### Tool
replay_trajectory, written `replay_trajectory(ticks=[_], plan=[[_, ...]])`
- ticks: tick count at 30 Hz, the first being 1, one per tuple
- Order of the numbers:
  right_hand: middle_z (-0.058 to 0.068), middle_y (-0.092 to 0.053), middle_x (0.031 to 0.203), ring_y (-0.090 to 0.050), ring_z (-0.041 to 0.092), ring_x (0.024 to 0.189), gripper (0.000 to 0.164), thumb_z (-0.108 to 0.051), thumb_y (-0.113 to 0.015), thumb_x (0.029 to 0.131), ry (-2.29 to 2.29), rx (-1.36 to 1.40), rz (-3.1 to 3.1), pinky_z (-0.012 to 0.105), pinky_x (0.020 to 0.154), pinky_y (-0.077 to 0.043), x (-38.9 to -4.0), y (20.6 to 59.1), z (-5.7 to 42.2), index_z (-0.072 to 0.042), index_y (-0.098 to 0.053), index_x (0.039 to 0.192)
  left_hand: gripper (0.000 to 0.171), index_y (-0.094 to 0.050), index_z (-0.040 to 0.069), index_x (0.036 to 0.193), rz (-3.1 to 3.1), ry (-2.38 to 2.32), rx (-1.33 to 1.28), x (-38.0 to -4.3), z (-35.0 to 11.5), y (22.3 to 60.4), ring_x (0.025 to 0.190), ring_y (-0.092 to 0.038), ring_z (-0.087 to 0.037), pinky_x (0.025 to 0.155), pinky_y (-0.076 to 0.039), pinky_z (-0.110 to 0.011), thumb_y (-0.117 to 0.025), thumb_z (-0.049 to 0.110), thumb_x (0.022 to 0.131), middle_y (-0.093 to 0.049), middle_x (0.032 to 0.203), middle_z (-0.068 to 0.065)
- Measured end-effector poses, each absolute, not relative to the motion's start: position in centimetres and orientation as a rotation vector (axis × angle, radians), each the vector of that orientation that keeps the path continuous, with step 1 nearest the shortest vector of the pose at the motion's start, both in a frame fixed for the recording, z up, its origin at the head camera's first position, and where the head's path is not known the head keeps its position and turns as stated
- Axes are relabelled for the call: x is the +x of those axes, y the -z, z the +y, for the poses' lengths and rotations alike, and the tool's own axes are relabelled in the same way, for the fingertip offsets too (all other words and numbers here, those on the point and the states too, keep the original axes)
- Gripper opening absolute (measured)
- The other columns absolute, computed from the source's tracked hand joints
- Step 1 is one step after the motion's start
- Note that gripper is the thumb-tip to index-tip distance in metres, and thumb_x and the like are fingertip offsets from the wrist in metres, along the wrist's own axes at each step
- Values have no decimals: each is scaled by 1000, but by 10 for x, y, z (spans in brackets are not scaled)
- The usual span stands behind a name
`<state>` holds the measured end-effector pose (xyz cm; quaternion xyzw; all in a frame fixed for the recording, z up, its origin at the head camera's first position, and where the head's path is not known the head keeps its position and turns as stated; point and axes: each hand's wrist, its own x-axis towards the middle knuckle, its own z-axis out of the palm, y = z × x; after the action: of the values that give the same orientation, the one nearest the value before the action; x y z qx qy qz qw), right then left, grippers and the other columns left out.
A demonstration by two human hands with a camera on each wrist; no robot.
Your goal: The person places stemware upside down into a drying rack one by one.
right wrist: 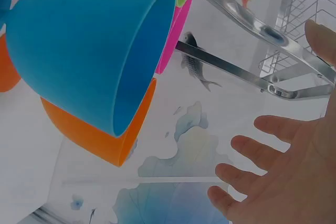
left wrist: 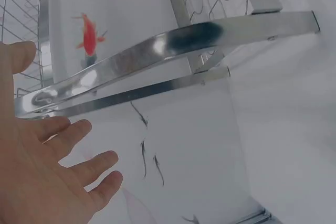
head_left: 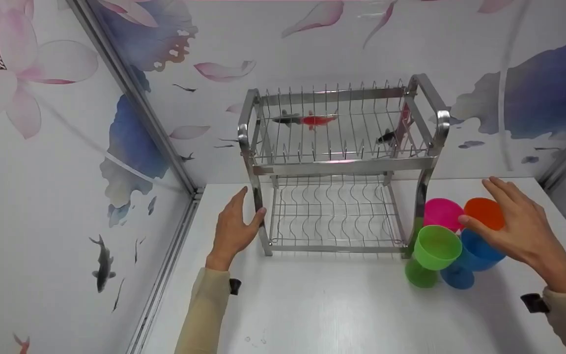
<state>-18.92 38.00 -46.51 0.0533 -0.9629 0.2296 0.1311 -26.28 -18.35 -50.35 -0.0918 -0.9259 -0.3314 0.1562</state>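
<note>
Clock face centred on metal rack [head_left: 339, 168], head view. Recorded as two-tiered, standing on white table [head_left: 337, 305], wire slots above, wavy wire shelf below. Found at 4 o'clock, clustered just outside right leg [head_left: 423, 189], mouths upward: green cup [head_left: 438, 248] at 8 of the cluster, pink cup [head_left: 441, 211] at 11, orange cup [head_left: 484, 211] at 1, blue cup [head_left: 482, 253] at 4. Noted left hand [head_left: 234, 231] at 8 o'clock, close by left leg [head_left: 257, 196]: thumb spread wide from fingers, nothing gripped; cannot tell contact with leg. Noted right hand [head_left: 523, 226] between 3 and 4 o'clock: fingers extended, thumb wide, nothing gripped; in right wrist view, seen apart from blue and orange cups. Observed at 12 o'clock, behind rack: wall [head_left: 234, 39] printed with petals.
</note>
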Motion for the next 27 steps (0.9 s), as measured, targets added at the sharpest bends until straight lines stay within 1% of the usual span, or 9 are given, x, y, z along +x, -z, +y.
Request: replay_trajectory(ticks=[7, 13, 18, 19, 21, 23, 24, 25, 27], plan=[[34, -28, 168, -29, 66, 147, 99, -44, -79, 94, -775, 107, -2745, 91, 111, -19, -166, 476, 384, 3, -29, 165, 67, -42, 4, 162, -2576, 1211, -255, -272, -170, 517, 146, -54, -38, 123, -45, -53, -71, 24, 104, -51, 162, -17], [36, -33, 165, -34, 65, 144, 99, -37, -85, 92, -846, 43, -2691, 92, 105, -27, -151, 493, 383, 0, -30, 165, 62, -47, 0, 157, -2463, 1321, -233, -277, -165, 529, 118, -74, -37, 98, -64, -39, -72, 6, 101, -60, 152, -21], [36, -39, 160, -37, 63, 142, 95, -28, -89, 88, -885, 6, -2586, 90, 107, -27, -141, 510, 389, 0, -37, 162, 58, -52, 0, 154, -2381, 1425, -215, -282, -160, 534, 108, -78, -38, 86, -66, -30, -71, -2, 99, -62, 147, -24], [35, -40, 160, -38, 61, 142, 94, -26, -90, 87, -884, -8, -2564, 80, 118, -30, -139, 514, 390, 0, -39, 162, 57, -53, 0, 153, -2363, 1465, -212, -283, -160, 535, 109, -77, -39, 86, -66, -29, -71, -4, 99, -63, 146, -24], [34, -43, 158, -41, 57, 142, 93, -23, -91, 86, -890, -36, -2518, 48, 131, -34, -135, 521, 391, -1, -41, 161, 56, -55, 1, 152, -2330, 1550, -191, -284, -160, 535, 109, -77, -41, 84, -66, -28, -71, -6, 98, -64, 145, -24], [30, -47, 156, -46, 39, 146, 93, -17, -93, 83, -910, -65, -2460, 15, 122, -32, -132, 528, 391, -3, -44, 160, 55, -58, 2, 150, -2305, 1603, -163, -284, -161, 536, 109, -77, -42, 84, -67, -29, -72, -6, 97, -66, 142, -24], [28, -49, 155, -47, 27, 146, 93, -15, -94, 81, -922, -82, -2433, 4, 113, -29, -131, 532, 391, -4, -45, 159, 55, -59, 2, 149, -2303, 1614, -147, -284, -161, 536, 109, -77, -42, 83, -67, -29, -73, -6, 97, -68, 141, -23], [25, -51, 154, -48, 14, 145, 93, -12, -95, 79, -940, -98, -2403, -3, 105, -23, -130, 535, 390, -5, -47, 158, 54, -60, 3, 149, -2307, 1616, -134, -284, -162, 537, 108, -77, -42, 83, -67, -30, -73, -6, 97, -68, 139, -23], [21, -54, 152, -45, -5, 137, 93, -8, -97, 76, -979, -139, -2355, -2, 105, -31, -129, 542, 388, -8, -49, 157, 53, -60, 2, 148, -2318, 1600, -127, -283, -164, 537, 107, -78, -41, 83, -67, -30, -73, -4, 97, -70, 137, -23]])
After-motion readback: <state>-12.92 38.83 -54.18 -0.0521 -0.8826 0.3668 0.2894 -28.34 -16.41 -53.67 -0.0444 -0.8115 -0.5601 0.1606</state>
